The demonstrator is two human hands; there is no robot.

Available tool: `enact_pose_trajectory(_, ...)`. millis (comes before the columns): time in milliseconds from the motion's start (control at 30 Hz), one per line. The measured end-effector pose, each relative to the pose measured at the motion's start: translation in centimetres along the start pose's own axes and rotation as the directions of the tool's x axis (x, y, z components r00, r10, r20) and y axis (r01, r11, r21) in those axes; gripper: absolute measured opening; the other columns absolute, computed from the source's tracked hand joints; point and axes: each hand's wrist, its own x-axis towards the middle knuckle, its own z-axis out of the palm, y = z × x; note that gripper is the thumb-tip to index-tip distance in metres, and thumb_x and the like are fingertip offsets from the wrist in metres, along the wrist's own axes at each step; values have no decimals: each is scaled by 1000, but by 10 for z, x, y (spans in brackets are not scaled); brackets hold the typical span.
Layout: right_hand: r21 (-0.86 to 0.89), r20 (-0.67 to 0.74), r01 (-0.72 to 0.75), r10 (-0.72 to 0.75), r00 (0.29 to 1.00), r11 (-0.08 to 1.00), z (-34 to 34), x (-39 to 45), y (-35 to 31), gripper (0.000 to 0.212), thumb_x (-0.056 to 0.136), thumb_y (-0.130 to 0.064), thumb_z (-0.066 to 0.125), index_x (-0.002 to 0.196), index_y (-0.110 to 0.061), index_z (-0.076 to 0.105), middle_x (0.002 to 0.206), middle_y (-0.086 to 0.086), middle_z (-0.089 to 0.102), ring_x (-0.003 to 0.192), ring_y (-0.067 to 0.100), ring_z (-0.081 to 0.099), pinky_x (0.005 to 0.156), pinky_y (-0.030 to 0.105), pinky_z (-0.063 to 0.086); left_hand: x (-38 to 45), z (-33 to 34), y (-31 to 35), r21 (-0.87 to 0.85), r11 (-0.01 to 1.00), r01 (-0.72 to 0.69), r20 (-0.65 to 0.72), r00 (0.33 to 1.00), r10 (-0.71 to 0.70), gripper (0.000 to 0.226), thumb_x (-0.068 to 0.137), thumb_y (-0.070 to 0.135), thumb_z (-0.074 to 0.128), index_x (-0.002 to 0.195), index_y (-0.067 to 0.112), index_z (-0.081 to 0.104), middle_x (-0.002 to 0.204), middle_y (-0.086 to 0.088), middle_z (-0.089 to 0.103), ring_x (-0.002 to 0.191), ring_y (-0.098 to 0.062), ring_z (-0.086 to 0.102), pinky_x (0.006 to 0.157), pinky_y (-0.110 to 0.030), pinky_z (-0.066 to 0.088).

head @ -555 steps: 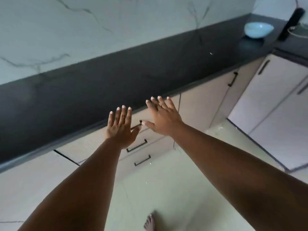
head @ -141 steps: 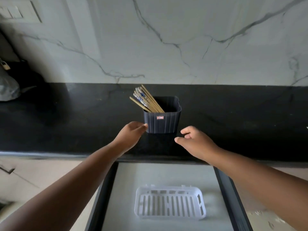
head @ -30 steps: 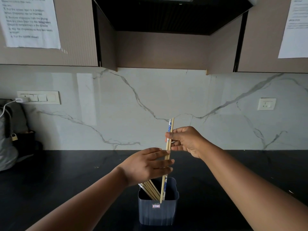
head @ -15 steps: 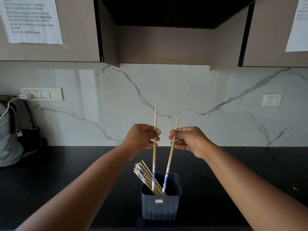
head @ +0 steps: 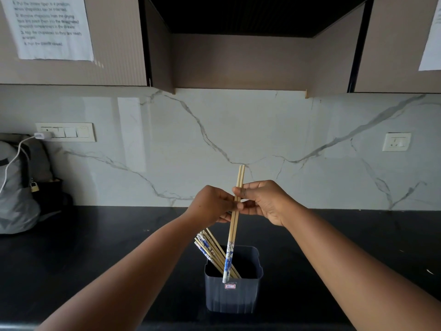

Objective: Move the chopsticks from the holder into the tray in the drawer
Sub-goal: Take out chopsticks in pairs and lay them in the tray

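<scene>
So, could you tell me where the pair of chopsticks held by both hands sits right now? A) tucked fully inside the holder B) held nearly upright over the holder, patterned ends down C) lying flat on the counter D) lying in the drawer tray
B: the pair of chopsticks is pinched by the left hand and right hand, nearly upright, blue-patterned ends low at the holder rim.

Both arms reach forward and come together in the middle. The left hand (head: 213, 203) comes in from 7 o'clock, the right hand (head: 264, 201) from 4 o'clock. Their fingertips meet. Both hands pinch the same pair of chopsticks (head: 235, 220), which stands almost straight up.
</scene>
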Motion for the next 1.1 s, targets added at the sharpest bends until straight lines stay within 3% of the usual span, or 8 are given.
enact_pose_trajectory(233, -43, 5, -16, 17, 1000, 999, 1, -1, 0, 18, 78, -15, 78, 90, -5, 71, 90, 15, 75, 74, 24, 74, 64, 35, 62, 3, 3, -6, -19, 999, -37, -21, 999, 36, 10, 79, 22, 78, 70, 21, 72, 65, -1, 74, 65, -15, 73, 64, -25, 60)
enact_pose_trajectory(333, -37, 3, -12, 12, 1000, 999, 3, -4, 3, 19, 77, -17, 79, 92, -6, 71, 89, 13, 75, 75, 23, 74, 64, 34, 61, 1, 1, -8, -41, 998, -43, -7, 999, 43, 10, 79, 21, 78, 71, 18, 72, 62, -1, 73, 61, -13, 72, 55, -19, 56)
enact_pose_trajectory(467, 17, -9, 2, -1, 1000, 1000, 4, -12, 13, 22, 74, -23, 79, 92, -11, 73, 89, 9, 77, 82, 25, 74, 68, 33, 61, -1, 0, -16, -198, 979, -48, -48, 998, 39, 11, 78, 20, 78, 75, 10, 72, 65, -6, 74, 62, -16, 72, 53, -18, 53)
enact_pose_trajectory(567, 26, 53, -106, 104, 993, 994, 4, -24, 31, 38, 68, -26, 79, 99, -5, 70, 88, 10, 77, 82, 26, 74, 65, 32, 60, -2, -2, -26, -323, 944, -66, -80, 996, 43, 13, 79, 20, 76, 80, 7, 72, 71, -9, 75, 68, -20, 73, 56, -21, 55)
enact_pose_trajectory(800, -55, 63, -262, 265, 962, 964, 12, -46, 92, 15, 78, -5, 76, 91, 1, 70, 76, 11, 75, 66, 21, 72, 61, 34, 61, -9, 19, -78, -398, 916, 40, -87, 993, -81, 17, 78, 20, 77, 82, 5, 71, 66, -8, 73, 63, -18, 71, 58, -26, 59)
enact_pose_trajectory(933, -128, 117, -275, 290, 950, 953, 3, -60, 127, 6, 82, -2, 73, 85, 0, 69, 62, 7, 72, 54, 14, 69, 49, 25, 56, -18, 30, -115, -173, 985, 15, -122, 992, -36, 33, 84, 37, 71, 79, 4, 71, 64, -5, 73, 62, -18, 72, 61, -31, 59)
enact_pose_trajectory(1033, -411, 149, -255, 340, 929, 875, -9, -80, 170, 6, 78, -10, 79, 79, -5, 75, 69, 10, 73, 60, 13, 68, 57, 25, 58, -26, 20, -150, 230, 971, -66, -321, 937, 139, 58, 86, 64, 51, 72, 12, 73, 64, -7, 71, 61, -17, 67, 61, -33, 52)
enact_pose_trajectory(1100, -655, 218, -168, 397, 892, 737, -19, -96, 203, 4, 76, -18, 80, 74, -17, 77, 65, -2, 72, 58, 5, 63, 57, 22, 54, -33, 10, -176, 431, 901, -58, -394, 886, 245, 66, 87, 70, 38, 67, 14, 65, 61, -7, 65, 61, -17, 58, 59, -37, 47)
